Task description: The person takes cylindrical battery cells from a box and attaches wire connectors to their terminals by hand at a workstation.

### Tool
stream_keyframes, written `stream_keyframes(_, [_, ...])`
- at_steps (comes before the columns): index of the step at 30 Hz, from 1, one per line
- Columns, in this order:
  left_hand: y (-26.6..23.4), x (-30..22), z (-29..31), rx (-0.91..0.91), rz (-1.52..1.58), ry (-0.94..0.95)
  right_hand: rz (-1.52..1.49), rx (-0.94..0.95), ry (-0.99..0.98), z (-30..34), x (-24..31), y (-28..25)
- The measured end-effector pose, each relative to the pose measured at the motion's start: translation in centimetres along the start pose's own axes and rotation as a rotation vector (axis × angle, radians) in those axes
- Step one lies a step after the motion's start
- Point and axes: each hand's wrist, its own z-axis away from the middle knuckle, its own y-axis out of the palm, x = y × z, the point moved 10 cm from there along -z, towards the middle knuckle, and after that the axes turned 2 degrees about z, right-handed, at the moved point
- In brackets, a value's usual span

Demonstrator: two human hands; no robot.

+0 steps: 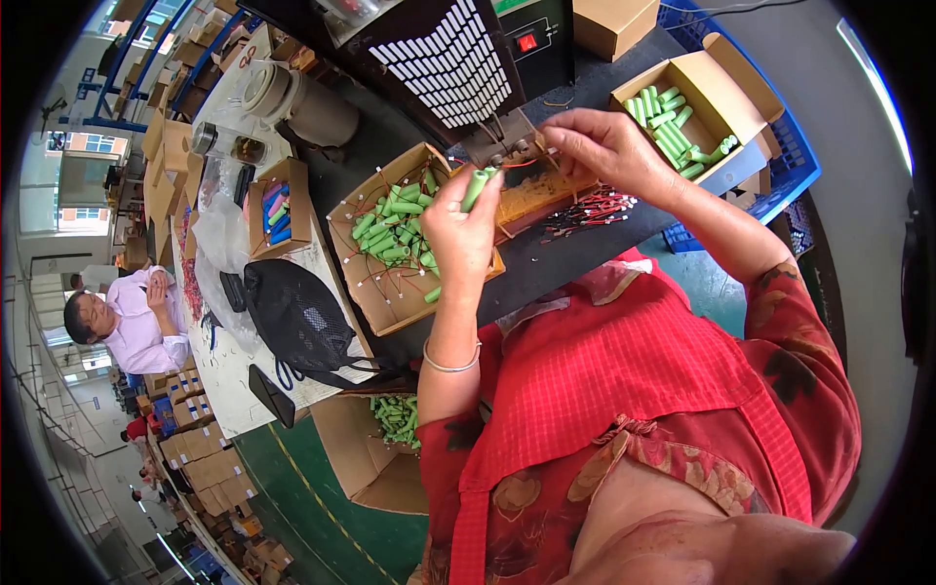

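My left hand is closed round a green cylindrical battery cell. The top end of the cell is up against the metal tips of a black bench machine with a slotted front. Thumb and fingers of my right hand pinch together just right of those tips. A thin red wire runs from near the cell toward these fingers; its end is hidden. Below my right hand lies a bundle of red and black wires, beside an orange-brown block.
An open carton of wired green cells stands left of my left hand. At the right, another carton holds green cells in a blue crate. A black mesh bag and a phone lie left; a person sits beyond.
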Motion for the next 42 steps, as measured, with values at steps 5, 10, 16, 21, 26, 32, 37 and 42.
stream_keyframes(5, [-11.1, 2.0, 0.4, -0.232, -0.377, 0.086, 0.711, -0.204, -0.247, -1.1, -1.3, -7.4])
stream_keyframes(10, [-14.0, 5.2, 3.0, -0.192, -0.337, -0.108, 1.596, 0.204, -0.323, -1.1, -9.4, -2.8])
stream_keyframes(16, [-11.0, 5.2, 4.0, -0.059, -0.13, -0.179, 1.643, 0.119, -0.014, -1.1, -8.2, -2.4])
stream_keyframes(21, [-6.6, 2.6, 3.9, -0.001, 0.223, -0.226, 1.085, -0.111, -0.015, -0.4, -4.1, -6.6])
stream_keyframes(26, [-0.9, 1.2, 3.5, 0.102, 0.41, -0.237, 0.57, -0.114, -0.033, 0.4, -1.9, -7.9])
stream_keyframes(32, [4.9, 1.3, 3.6, 0.192, 0.636, -0.328, 0.349, 0.102, 0.022, 1.9, -1.3, -4.5])
stream_keyframes(37, [6.2, 1.1, 4.0, 0.235, 0.627, -0.334, 0.678, 0.038, -0.018, 1.7, -2.5, -6.2])
stream_keyframes(42, [6.2, 1.3, 4.0, 0.246, 0.631, -0.321, 0.428, -0.009, 0.108, 1.6, -1.3, -7.8])
